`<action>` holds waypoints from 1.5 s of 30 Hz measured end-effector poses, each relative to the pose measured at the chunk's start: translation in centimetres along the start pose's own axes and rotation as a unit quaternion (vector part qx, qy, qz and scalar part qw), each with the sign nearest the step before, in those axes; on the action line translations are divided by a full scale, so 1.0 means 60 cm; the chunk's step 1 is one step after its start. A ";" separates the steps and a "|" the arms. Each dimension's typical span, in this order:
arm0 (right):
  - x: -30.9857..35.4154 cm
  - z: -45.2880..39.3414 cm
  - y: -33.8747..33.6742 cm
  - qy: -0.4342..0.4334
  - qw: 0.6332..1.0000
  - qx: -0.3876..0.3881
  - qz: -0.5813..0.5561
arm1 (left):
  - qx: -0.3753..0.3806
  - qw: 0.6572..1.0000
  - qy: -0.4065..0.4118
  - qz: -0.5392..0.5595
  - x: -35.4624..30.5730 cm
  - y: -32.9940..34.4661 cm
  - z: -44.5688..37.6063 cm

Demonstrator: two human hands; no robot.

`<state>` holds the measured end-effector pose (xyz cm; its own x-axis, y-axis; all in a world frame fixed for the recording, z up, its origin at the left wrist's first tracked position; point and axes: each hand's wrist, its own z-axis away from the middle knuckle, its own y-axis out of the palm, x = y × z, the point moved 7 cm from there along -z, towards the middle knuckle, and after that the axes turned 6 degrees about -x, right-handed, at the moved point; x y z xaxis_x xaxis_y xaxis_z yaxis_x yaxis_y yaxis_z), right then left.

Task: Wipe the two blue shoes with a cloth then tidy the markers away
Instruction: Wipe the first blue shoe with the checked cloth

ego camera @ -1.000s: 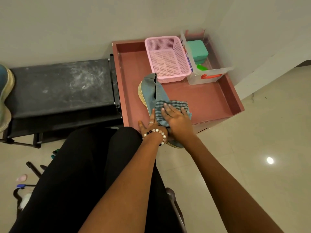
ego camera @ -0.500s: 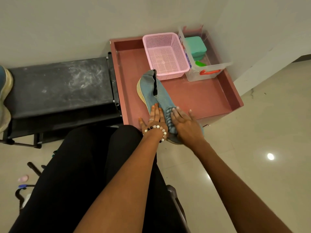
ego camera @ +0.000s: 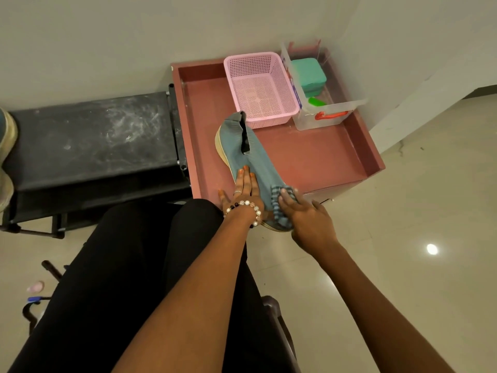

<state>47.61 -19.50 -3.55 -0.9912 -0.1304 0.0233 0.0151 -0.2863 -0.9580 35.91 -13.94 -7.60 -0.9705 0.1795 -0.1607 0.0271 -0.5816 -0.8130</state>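
Blue shoe (ego camera: 250, 154) on the red tabletop (ego camera: 322, 157), pink basket (ego camera: 259, 87) just behind its heel.
Left hand (ego camera: 246, 193) flat, fingers spread on shoe; right hand (ego camera: 309, 219) presses checked cloth (ego camera: 279, 208) onto toe.

Blue-grey shoe (ego camera: 252, 154) with cream sole and a black strip at its opening; checked cloth (ego camera: 279, 208) in dark blue-grey and pale lines under the right hand (ego camera: 309, 222); orange nails and a white, pink and black bead bracelet (ego camera: 246, 208) on the left hand (ego camera: 246, 188); dusty-red tray (ego camera: 317, 154) beneath; beyond the hands, pink mesh basket (ego camera: 259, 88); clear box (ego camera: 329, 110) with red handle, teal and green inside; left of the hands, black bench (ego camera: 88, 138) smeared white.
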 end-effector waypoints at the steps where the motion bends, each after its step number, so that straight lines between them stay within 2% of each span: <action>1: -0.002 0.014 0.002 0.005 1.000 0.010 -0.005 | 0.005 1.000 -0.001 0.008 0.000 0.000 -0.001; 5: 0.009 0.009 0.007 0.011 1.000 0.026 0.009 | 0.009 1.000 0.000 0.008 -0.004 -0.002 0.000; 9: 0.014 -0.052 0.001 -0.024 0.998 0.033 0.045 | 0.000 1.000 -0.003 -0.007 -0.001 -0.003 -0.001; 12: 0.011 -0.118 -0.024 -0.045 0.997 0.019 0.067 | 0.021 1.000 -0.003 0.013 -0.001 -0.003 -0.001; 15: 0.015 -0.153 -0.033 -0.031 0.997 0.005 0.067 | 0.024 1.000 -0.010 0.003 -0.001 -0.005 -0.002; 22: 0.037 -0.143 -0.030 -0.030 0.999 -0.012 -0.002 | 0.042 0.999 -0.001 0.018 -0.004 -0.006 0.003; 26: 0.025 -0.097 -0.018 -0.070 0.997 0.019 0.031 | 0.028 0.999 0.008 0.031 -0.003 -0.007 0.002; 30: 0.002 -0.052 -0.005 -0.072 0.993 0.049 0.079 | 0.001 1.000 0.010 0.027 -0.004 -0.004 0.002; 35: 0.019 -0.115 -0.032 -0.066 0.991 0.002 0.119 | 0.017 0.999 0.005 0.037 -0.003 -0.007 0.002; 38: 0.025 -0.163 -0.047 -0.051 0.992 0.003 0.113 | 0.019 1.000 0.003 0.025 0.000 -0.007 0.002; 45: 0.029 -0.103 -0.018 -0.035 0.998 -0.001 0.061 | -0.002 0.999 0.007 0.051 0.000 -0.008 0.002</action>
<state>45.05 -13.54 -4.26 -0.9706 -0.2292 -0.0740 0.1349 -0.2626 -0.9554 35.88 -13.72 -7.15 -0.9594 0.1300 -0.2503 0.1268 -0.5939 -0.7945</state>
